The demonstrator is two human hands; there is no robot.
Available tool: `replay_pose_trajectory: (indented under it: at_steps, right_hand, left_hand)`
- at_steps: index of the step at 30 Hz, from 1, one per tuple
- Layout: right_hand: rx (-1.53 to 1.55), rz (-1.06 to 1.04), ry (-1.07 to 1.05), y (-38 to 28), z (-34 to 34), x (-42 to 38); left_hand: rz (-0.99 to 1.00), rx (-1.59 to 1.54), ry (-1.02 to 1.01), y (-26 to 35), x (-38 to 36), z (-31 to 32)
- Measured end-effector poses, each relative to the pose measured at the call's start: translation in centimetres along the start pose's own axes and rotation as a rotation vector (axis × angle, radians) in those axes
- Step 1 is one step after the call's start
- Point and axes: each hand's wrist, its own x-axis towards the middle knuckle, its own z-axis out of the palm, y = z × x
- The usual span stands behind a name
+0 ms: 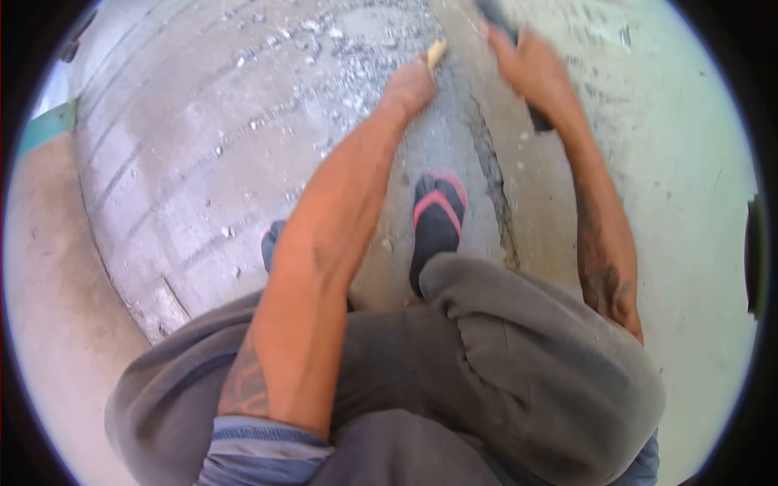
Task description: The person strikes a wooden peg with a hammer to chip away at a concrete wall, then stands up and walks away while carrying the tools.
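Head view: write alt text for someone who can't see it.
A person's left hand grips a yellow object and their right hand a dark tool, above a floor strewn with rubble. Below, a pink flip-flop stands beside a crack.

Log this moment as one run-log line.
left hand: holding yellow object | right hand: gripping dark tool, blurred | rubble: scattered on floor | right sandal: beside crack
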Motion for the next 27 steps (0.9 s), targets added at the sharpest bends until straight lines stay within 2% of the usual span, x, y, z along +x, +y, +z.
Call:
replay_pose_trajectory:
  at_steps: [1,2,4,7,8,9,10,12,13,15,16,17,18,20,22,24,25,26,27]
  right_hand:
    - [0.104,-0.101,0.154,-1.6,-1.8,0.5]
    - [0.212,0.015,0.143,-4.1,-4.3,0.3]
    - [0.439,-0.081,0.37,-9.8,-8.1,-0.6]
    - [0.022,-0.34,0.418,-1.4,-1.9,2.8]
    - [0.215,-0.127,0.372,-2.9,0.3,0.0]
    - [-0.118,-0.118,0.292,1.7,4.3,-0.5]
    - [-0.109,0.065,-0.422,2.6,2.9,-0.1]
    - [-0.156,0.044,-0.387,0.5,1.9,0.7]
    - [-0.111,-0.065,-0.278,-0.8,0.6,2.2]
    - [-0.011,-0.15,-0.145,-2.4,-2.0,1.6]
    - [0.045,-0.188,-0.014,-3.9,-3.3,3.3]
    - [0.148,-0.147,0.119,-7.8,-6.1,2.8]
    - [0.172,-0.12,0.148,-8.5,-6.8,2.5]
    - [0.223,-0.067,0.207,-9.8,-8.2,2.0]
    - [0.105,-0.115,0.312,-3.7,-1.6,2.5]
    - [-0.224,-0.271,0.146,4.0,4.4,0.6]
    - [-0.192,-0.031,-0.298,2.9,2.9,0.3]
    - [-0.14,0.211,-0.734,1.6,1.8,-0.1]
    - [-0.143,0.209,-0.712,1.5,1.9,-0.4]
  left_hand:
    - [-0.008,-0.006,-0.001,0.2,-0.2,-0.6]
    - [0.003,-0.003,0.02,0.6,0.7,-1.9]
    - [0.017,0.027,0.031,0.4,0.6,-1.4]
    - [0.081,0.031,0.084,0.2,1.5,-1.5]
    - [0.051,0.034,0.034,0.2,1.4,-1.7]
    - [0.029,0.036,-0.008,0.7,1.6,-1.9]
    - [0.007,0.04,-0.041,0.9,2.2,-2.3]
    - [0.233,0.411,-0.013,-0.4,4.4,-3.9]
    - [0.349,0.597,-0.018,-1.1,5.7,-3.8]
    - [0.586,0.9,-0.128,-3.2,4.9,1.5]
    - [0.711,1.081,-0.118,-3.9,7.2,1.7]
    - [0.406,0.716,-0.23,-4.0,8.1,3.2]
    - [0.115,0.341,-0.226,-4.1,8.9,4.7]
    - [0.123,0.374,-0.245,-2.5,8.5,2.7]
    - [0.025,0.231,-0.179,-0.9,6.6,0.2]
    - [-0.008,0.24,-0.173,-1.4,6.2,1.3]
    - [0.04,0.368,-0.203,-3.1,8.1,3.7]
    - [0.026,0.354,-0.195,-3.3,8.4,2.9]
    - [0.011,0.339,-0.188,-3.5,8.7,2.1]
